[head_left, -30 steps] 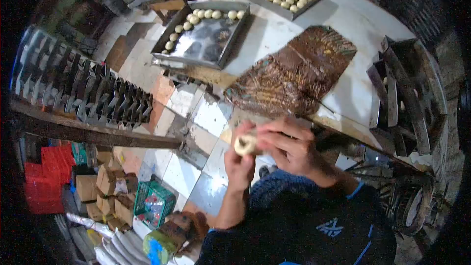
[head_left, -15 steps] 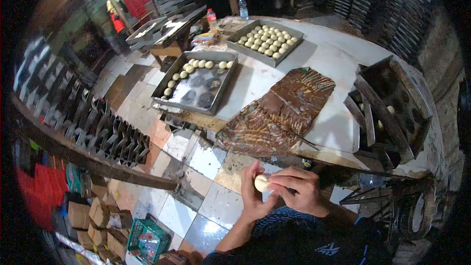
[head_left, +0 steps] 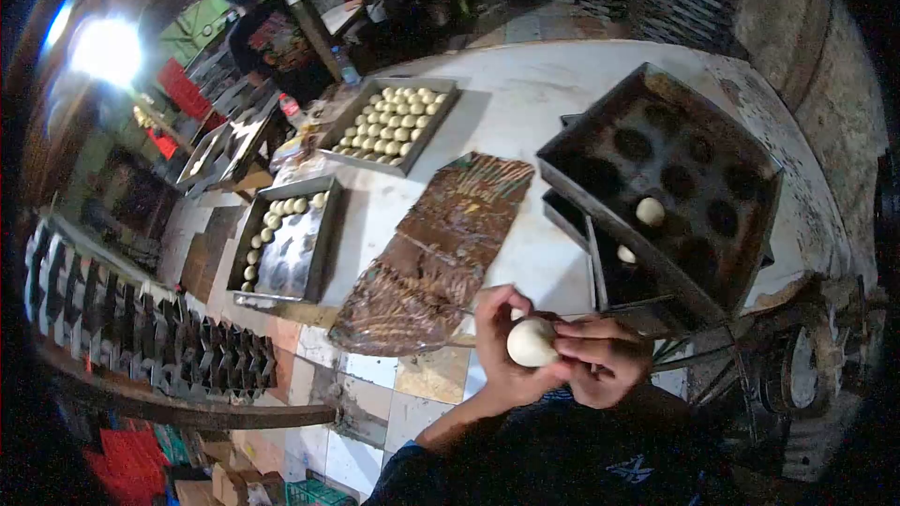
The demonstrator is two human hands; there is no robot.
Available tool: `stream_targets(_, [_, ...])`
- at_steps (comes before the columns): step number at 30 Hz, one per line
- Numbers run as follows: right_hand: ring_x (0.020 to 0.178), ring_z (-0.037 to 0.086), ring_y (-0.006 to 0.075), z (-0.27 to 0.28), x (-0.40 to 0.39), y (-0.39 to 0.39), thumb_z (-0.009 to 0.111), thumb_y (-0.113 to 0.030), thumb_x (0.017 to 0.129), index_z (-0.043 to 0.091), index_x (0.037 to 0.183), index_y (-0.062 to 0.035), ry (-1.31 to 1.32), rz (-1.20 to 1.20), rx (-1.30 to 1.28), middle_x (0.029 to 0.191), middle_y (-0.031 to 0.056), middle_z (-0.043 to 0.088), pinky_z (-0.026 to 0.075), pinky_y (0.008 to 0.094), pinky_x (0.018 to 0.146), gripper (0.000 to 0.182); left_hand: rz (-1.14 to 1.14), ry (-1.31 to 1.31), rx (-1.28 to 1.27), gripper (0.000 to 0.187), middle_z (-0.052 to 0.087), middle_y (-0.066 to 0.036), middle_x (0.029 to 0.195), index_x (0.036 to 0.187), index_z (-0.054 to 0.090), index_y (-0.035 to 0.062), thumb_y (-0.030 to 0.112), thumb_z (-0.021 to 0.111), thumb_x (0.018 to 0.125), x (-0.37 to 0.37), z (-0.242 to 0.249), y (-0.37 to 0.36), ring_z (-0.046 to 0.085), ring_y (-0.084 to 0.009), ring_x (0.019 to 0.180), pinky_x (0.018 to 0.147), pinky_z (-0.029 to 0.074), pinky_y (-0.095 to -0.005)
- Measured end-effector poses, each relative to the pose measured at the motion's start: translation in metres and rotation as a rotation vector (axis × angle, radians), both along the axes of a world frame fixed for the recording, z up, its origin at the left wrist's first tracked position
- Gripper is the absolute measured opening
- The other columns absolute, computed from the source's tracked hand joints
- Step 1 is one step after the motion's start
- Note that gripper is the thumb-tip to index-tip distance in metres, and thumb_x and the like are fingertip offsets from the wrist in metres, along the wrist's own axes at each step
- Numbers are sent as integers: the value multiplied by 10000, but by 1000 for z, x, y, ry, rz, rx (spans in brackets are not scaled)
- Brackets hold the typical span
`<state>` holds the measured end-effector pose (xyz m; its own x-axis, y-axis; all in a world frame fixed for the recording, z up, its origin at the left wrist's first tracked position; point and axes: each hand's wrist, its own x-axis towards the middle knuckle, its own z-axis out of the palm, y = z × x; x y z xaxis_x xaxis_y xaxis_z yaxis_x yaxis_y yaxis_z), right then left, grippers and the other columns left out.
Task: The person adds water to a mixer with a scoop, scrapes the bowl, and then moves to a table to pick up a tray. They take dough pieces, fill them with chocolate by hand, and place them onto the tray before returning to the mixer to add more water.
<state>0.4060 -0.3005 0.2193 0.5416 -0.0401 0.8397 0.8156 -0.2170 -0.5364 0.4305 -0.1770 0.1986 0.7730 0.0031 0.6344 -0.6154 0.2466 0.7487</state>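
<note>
Bakery workshop: dough balls [head_left: 392,134] filling metal tray [head_left: 430,134] on far side of large worktable [head_left: 553,66], deep baking pan [head_left: 698,145] lying right, stacked metalware [head_left: 150,328] standing left, bright lamp [head_left: 108,52] glaring.

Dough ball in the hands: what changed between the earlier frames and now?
The dough ball showed a dark opening a second ago; now its visible side is smooth, drawn to a tip at the right hand. Camera swung right, shifting the trays left in view. Left hand and right kept hold. Full tray and part-filled tray look unchanged.
</note>
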Motion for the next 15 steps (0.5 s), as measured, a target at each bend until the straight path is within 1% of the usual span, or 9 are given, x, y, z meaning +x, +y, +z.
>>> stream_targets(1, [773, 667, 228, -5, 4, -11, 663, -151, 781, 653, 887, 7, -56, 41, 121, 906, 137, 668, 526, 305, 686, 190, -143, 49, -38, 927, 428, -112, 1032, 1265, 374, 13, 460, 835, 597, 5, 12, -17, 454, -210, 892, 764, 425, -320])
stream_targets(3, [713, 653, 218, 3, 8, -34, 589, -187, 840, 664, 869, -19, 105, 219, 136, 830, 119, 662, 517, 296, 652, 186, -370, -104, 139, 701, 507, -121, 964, 1076, 540, 0, 428, 840, 610, 31, 19, -35, 513, -226, 865, 733, 438, -312])
stream_targets(4, [652, 633, 227, -1, 3, -48, 562, -196, 856, 670, 885, -47, 200, 36, -99, 777, 101, 651, 505, 301, 612, 187, -395, -127, 75, 463, 561, -105, 839, 823, 610, 6, 373, 830, 648, 35, 23, -47, 554, -236, 815, 700, 453, -323])
stream_targets(5, [726, 630, 255, 4, -3, -59, 556, -153, 849, 667, 890, -33, 415, 126, -53, 819, 121, 642, 502, 332, 649, 169, -280, -263, 53, 339, 544, -69, 691, 679, 579, 29, 286, 798, 710, 42, 30, -59, 549, -222, 671, 604, 446, -312])
stream_targets(7, [884, 614, 262, 16, 3, -89, 618, -41, 762, 626, 978, 20, 376, 53, -491, 970, 144, 626, 487, 371, 826, 224, -69, -179, 52, 294, 530, -75, 619, 641, 542, 40, 204, 755, 759, 43, 27, -69, 536, -210, 603, 533, 417, -301])
stream_targets(9, [918, 604, 270, 41, 0, -96, 618, -38, 762, 619, 989, 22, 344, -115, -476, 1012, 148, 613, 477, 382, 850, 235, -42, 56, 747, 220, 536, -83, 597, 642, 530, 32, 100, 708, 752, 51, 32, -62, 532, -219, 523, 498, 413, -319])
stream_targets(11, [953, 593, 278, 55, 7, -95, 618, -35, 761, 611, 999, 25, 315, -277, -466, 1053, 151, 600, 466, 393, 875, 246, -85, -257, 552, 167, 561, -80, 617, 680, 555, 31, 112, 694, 724, 64, -7, -81, 551, -248, 529, 507, 430, -317])
stream_targets(14, [1035, 553, 310, 58, 32, -99, 563, -71, 809, 562, 1042, 58, 89, -72, -932, 1124, 210, 540, 470, 397, 859, 266, -284, -66, 415, 151, 557, -53, 686, 803, 565, 29, 70, 689, 727, 58, -15, -97, 540, -200, 602, 553, 430, -294])
stream_targets(15, [1035, 553, 310, 53, 40, -102, 563, -71, 809, 562, 1042, 58, 96, -67, -940, 1124, 210, 540, 470, 397, 859, 266, -371, 19, 348, 180, 555, -39, 720, 865, 571, 28, 50, 686, 728, 59, -16, -98, 535, -177, 639, 576, 430, -282])
